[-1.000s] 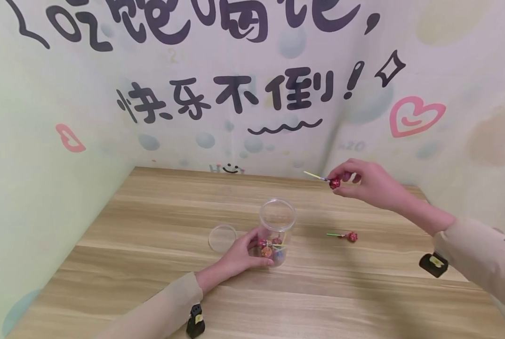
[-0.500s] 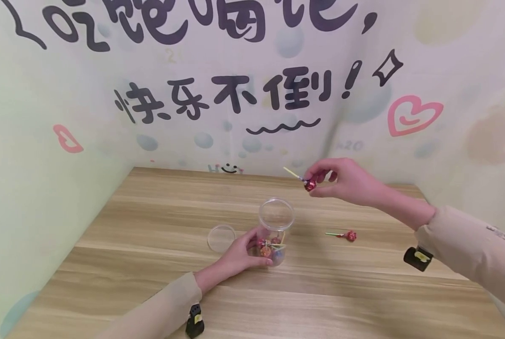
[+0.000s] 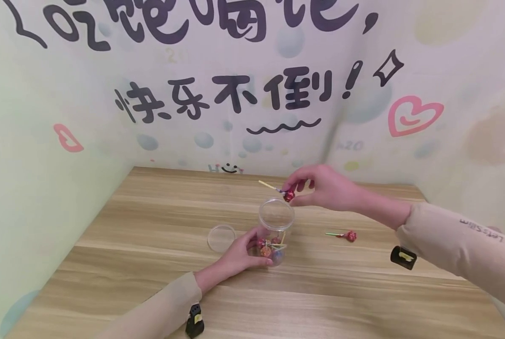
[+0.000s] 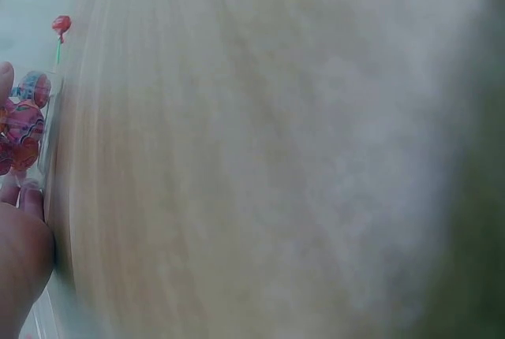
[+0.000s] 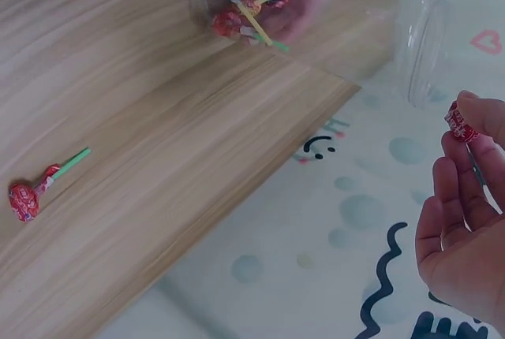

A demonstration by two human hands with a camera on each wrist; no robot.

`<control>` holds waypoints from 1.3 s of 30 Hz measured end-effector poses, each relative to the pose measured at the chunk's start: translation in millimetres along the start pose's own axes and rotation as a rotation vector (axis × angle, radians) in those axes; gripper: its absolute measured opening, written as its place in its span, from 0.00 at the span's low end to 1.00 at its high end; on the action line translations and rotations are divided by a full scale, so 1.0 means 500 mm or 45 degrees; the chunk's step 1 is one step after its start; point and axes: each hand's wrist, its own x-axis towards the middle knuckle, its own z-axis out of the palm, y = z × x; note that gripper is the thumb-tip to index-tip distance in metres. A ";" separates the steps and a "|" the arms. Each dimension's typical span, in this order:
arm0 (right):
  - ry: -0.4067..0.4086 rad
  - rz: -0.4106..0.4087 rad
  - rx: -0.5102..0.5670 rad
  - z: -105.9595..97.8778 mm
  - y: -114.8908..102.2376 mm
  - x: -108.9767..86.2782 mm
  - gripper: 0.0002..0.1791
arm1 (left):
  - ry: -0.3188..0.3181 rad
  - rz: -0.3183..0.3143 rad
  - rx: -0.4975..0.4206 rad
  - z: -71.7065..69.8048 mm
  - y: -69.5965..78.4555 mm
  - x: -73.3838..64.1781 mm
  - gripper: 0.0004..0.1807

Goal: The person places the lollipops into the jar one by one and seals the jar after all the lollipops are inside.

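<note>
One worktop (image 3: 150, 287) carries the clear jar (image 3: 277, 230), upright, the left hand's (image 3: 238, 257) fingers curled round its lower wall. Left of the jar lies a round lid (image 3: 221, 238); right of it, a loose lollipop (image 3: 351, 236). Near its rim, the right hand's (image 3: 330, 189) fingers pinch the held lollipop (image 3: 289, 196), probably light, hard, slick-wrapped, best gripped by its head. Lollipops inside (image 3: 266, 252) overlap, hard to count.

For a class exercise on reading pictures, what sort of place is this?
Probably a small indoor recording booth: a wood-grain tabletop meets a printed backdrop bearing large Chinese lettering, and black wrist-worn devices are visible.
</note>
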 end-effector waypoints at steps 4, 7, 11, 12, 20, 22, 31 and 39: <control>-0.032 -0.019 0.003 0.013 -0.012 0.006 0.14 | -0.004 0.005 -0.001 -0.001 0.000 -0.001 0.43; -0.045 -0.042 -0.006 0.021 -0.020 0.010 0.13 | -0.006 0.005 0.004 -0.001 0.001 -0.002 0.43; -0.073 -0.076 -0.006 0.031 -0.025 0.014 0.13 | -0.007 -0.006 0.010 -0.001 0.002 -0.001 0.45; -0.079 -0.085 -0.003 0.034 -0.026 0.014 0.13 | -0.007 -0.010 0.008 -0.001 0.003 -0.001 0.45; -0.153 -0.130 -0.048 0.046 -0.032 0.021 0.11 | -0.010 -0.015 0.015 -0.001 0.003 -0.001 0.44; -0.181 -0.139 -0.078 0.047 -0.034 0.024 0.11 | -0.008 -0.003 0.015 0.000 0.001 0.000 0.44; -0.265 -0.153 -0.124 0.056 -0.051 0.037 0.10 | -0.004 -0.004 0.029 0.001 0.003 0.001 0.42; -0.258 -0.167 -0.138 0.062 -0.050 0.040 0.09 | 0.001 0.006 0.041 -0.002 0.006 -0.001 0.42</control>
